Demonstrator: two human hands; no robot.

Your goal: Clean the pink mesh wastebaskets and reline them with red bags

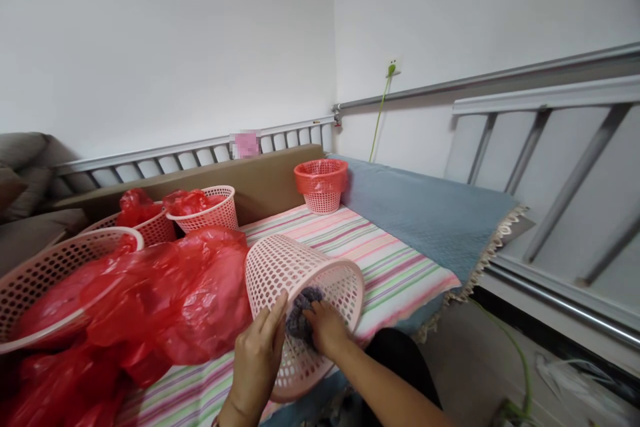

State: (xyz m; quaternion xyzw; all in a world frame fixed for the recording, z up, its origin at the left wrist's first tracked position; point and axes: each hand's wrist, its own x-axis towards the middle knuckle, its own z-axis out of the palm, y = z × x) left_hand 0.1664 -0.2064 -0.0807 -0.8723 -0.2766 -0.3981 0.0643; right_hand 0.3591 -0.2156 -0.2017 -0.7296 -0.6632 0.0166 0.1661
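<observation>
A pale pink perforated plastic basket (280,267) lies on its side in front of me, its mouth turned toward me and to the right. My left hand (257,350) grips the near left part of its rim, fingers along the outside wall. Inside the mouth, my right hand (325,327) is closed on a dark grey cloth (300,317) that touches the inner wall. Part of the cloth is hidden behind my fingers. Just left of the basket lies a crumpled red plastic bag (200,293).
At left stand several pink baskets (210,217) with red bags in them. A red-lined basket (323,197) is at the back. All rest on a striped cloth (390,267) beside a blue cover (425,203). A radiator (550,167) runs along the right wall, near a green cord (381,110).
</observation>
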